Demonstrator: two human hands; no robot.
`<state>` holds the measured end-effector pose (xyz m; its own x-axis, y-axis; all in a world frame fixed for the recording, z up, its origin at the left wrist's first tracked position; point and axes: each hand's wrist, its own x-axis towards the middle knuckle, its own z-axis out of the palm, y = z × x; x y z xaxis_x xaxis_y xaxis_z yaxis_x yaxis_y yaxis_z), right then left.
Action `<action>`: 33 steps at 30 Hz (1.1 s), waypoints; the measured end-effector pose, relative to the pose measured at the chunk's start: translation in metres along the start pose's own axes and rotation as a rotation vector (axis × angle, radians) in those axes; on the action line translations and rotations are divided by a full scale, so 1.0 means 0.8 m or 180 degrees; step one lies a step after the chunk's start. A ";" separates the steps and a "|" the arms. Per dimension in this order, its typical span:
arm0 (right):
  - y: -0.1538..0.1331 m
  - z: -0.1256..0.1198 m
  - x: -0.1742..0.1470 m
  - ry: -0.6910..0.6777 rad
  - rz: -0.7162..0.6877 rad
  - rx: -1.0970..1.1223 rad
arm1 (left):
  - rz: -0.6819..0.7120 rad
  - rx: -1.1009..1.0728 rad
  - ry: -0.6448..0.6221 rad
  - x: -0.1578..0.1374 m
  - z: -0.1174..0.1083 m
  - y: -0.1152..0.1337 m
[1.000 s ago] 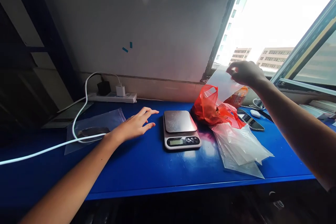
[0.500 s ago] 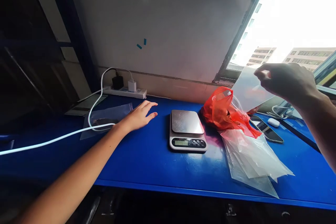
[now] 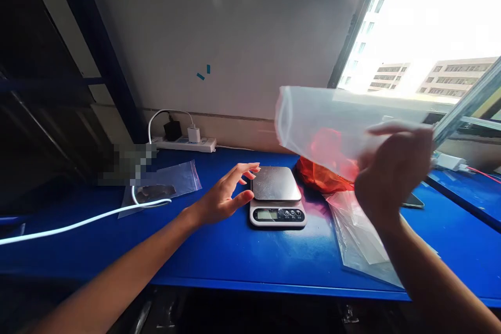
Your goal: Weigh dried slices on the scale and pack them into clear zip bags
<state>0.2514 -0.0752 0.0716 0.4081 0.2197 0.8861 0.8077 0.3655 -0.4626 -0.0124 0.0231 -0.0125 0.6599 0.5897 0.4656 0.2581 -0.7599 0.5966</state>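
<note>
My right hand, somewhat blurred, grips a translucent plastic bag by one end. The bag hangs out to the left in the air, its mouth edge at the far end. Behind it, partly hidden, lies a red plastic bag on the blue table. My left hand is open and holds nothing, fingers apart, just left of a kitchen scale with a metal plate. The small display of the scale faces me. A stack of clear plastic bags lies right of the scale, beneath my right forearm.
On the left, a clear bag with something dark inside lies beside a white cable. A power strip with plugged-in adapters stands against the wall. A phone shows partly behind my right wrist. A window is at right.
My right hand has come down and left, bringing the translucent bag over in front of the red bag. My left hand has moved right, close to the scale. The view has shifted slightly.
</note>
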 end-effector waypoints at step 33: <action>0.029 0.047 -0.080 -0.2649 0.1076 0.2085 | -0.0957 -0.1725 -0.0609 0.005 0.004 0.004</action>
<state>0.2279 -0.0467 0.0029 -0.0465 0.8469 0.5297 0.2277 0.5253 -0.8199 -0.0064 0.0226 -0.0109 0.7414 0.6579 0.1320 0.0915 -0.2939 0.9514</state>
